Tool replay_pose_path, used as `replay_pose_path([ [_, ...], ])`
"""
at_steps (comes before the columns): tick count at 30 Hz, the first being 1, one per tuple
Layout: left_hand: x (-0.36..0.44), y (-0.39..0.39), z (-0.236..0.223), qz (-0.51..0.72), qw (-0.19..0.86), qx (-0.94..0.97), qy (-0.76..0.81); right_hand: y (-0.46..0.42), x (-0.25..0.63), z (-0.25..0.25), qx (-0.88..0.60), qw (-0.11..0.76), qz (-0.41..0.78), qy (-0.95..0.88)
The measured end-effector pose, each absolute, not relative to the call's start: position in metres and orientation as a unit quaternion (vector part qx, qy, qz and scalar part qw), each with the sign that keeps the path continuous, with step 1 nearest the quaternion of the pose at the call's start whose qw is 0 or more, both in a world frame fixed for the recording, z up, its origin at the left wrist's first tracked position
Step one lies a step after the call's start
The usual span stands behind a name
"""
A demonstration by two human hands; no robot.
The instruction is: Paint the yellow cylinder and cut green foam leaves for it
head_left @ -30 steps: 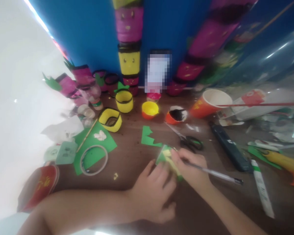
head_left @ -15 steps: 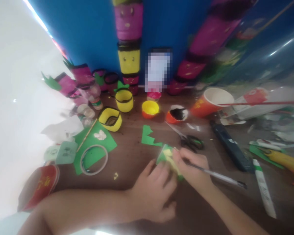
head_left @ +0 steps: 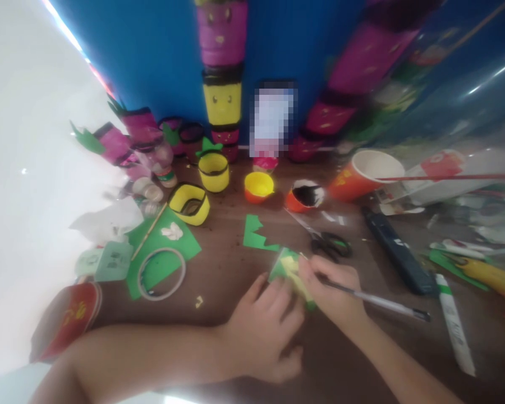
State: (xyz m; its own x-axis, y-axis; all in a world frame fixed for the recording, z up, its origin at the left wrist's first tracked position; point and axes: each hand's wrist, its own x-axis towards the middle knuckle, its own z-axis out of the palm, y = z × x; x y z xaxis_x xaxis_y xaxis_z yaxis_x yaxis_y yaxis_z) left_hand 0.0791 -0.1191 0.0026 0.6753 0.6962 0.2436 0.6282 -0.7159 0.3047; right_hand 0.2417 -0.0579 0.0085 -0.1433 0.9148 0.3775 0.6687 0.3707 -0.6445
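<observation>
My right hand (head_left: 339,286) is closed around a pen (head_left: 389,303), with its tip down at a small yellow piece (head_left: 289,262) on green paper (head_left: 275,270). My left hand (head_left: 267,328) lies over the lower part of these pieces, fingers spread and pressing them to the table, thumb held apart. The fingers hide part of the yellow piece. Just beyond the hands are a cut green paper scrap (head_left: 255,238) and black-handled scissors (head_left: 330,245).
Left of the hands, a tape roll (head_left: 139,275) rests on a green sheet (head_left: 189,247). Yellow cups (head_left: 214,173), a yellow paint cup (head_left: 258,188) and a black paint cup (head_left: 297,201) stand behind. To the right lie a dark glue gun-like tool (head_left: 398,252) and a white marker (head_left: 455,328).
The pen's back end has swung slightly right and down as my right hand shifts a little. My left hand stays in place on the paper.
</observation>
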Motion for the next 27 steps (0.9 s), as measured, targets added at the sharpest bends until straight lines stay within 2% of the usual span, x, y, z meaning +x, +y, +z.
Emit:
replay_pose_path([
  [13,0.0793,-0.119,0.0021,0.174,0.1,0.91,0.362,-0.056,0.2431,0.0093,-0.51,0.378,0.163,-0.755],
  [27,0.0794,-0.1191,0.0017,0.163,0.097,0.914,0.359,-0.0569,0.2412,0.0073,-0.544,0.362,0.151,-0.742],
])
